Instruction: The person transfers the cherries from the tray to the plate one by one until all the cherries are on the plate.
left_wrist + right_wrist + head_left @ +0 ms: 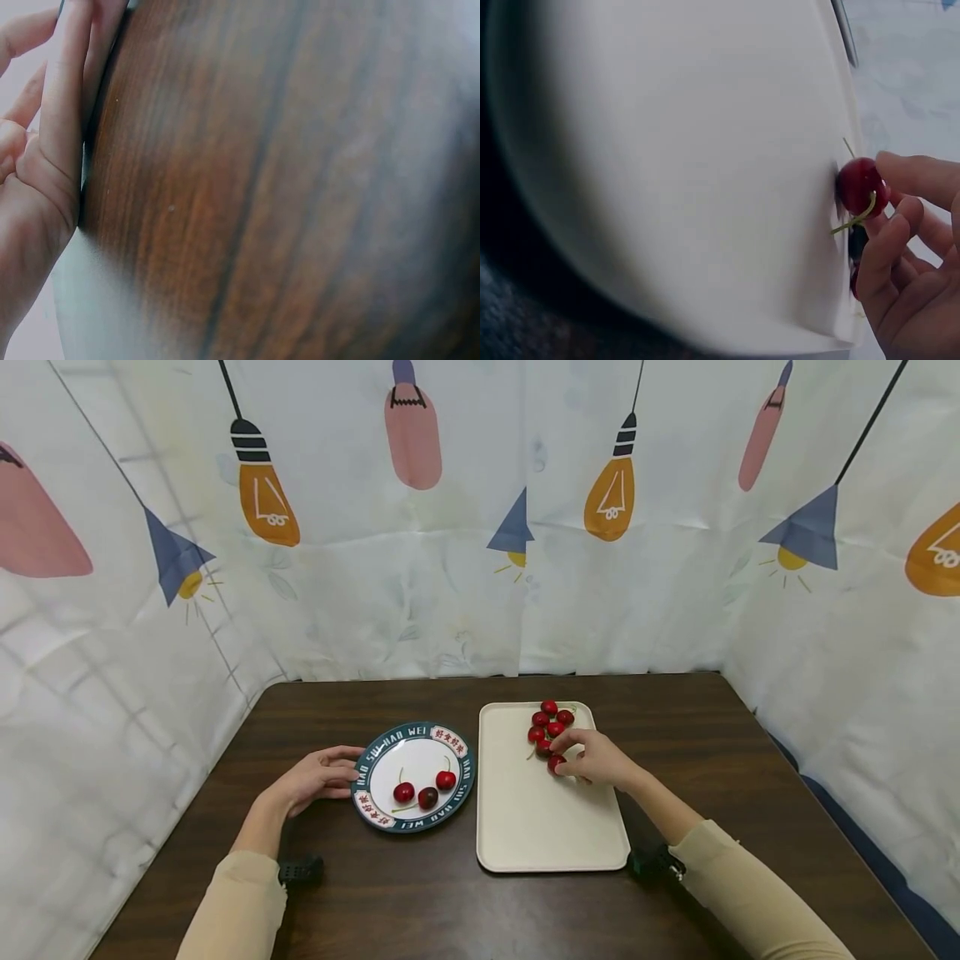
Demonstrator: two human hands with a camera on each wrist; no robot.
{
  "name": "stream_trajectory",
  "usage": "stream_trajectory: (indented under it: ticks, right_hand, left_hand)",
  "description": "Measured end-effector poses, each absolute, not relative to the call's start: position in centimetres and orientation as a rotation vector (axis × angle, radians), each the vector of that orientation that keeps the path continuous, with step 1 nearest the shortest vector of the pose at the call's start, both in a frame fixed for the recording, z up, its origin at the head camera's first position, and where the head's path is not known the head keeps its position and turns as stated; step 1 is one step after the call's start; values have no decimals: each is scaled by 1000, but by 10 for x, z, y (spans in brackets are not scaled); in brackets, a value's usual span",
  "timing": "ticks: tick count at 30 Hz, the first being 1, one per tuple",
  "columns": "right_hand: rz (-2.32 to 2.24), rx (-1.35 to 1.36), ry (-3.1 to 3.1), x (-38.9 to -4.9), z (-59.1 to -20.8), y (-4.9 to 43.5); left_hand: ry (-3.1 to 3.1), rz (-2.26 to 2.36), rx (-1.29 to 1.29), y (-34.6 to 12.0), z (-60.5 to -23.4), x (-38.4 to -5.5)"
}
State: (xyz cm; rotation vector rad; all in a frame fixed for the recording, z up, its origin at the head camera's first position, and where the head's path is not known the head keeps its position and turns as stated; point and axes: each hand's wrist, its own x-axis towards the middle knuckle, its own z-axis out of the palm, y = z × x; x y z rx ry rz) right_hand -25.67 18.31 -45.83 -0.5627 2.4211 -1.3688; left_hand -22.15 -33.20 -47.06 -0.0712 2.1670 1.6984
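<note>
The worktop [420, 893] is dark brown with a wood grain. On it, touched by the left grip [318, 777], sits a round plate [420, 756] with a teal rim; beneath the right grip [592, 758] lies a cream rectangular tray [540, 827], just beside the plate.

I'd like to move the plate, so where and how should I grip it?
Probably pinch the plate by its rim, from the left where the left hand touches: the round rim surrounds the three cherries, and the tray flanks its right.
</note>
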Motion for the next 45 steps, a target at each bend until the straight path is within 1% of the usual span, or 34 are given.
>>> stream_trajectory:
  ticks: [15, 31, 38, 45]
  right_hand:
    - [-1274, -574, 2450, -254, -460, 184]
    - [-1317, -594, 2420, -257, -452, 182]
    - [-1341, -612, 2408, -259, -448, 176]
    - [-1365, -687, 2421, -262, -443, 162]
  left_hand:
    - [2158, 1693, -53, -332, -473, -221]
    - [2169, 1699, -76, -331, -473, -221]
    - [2167, 1696, -67, -333, -473, -222]
    - [2164, 1690, -41, -333, -474, -223]
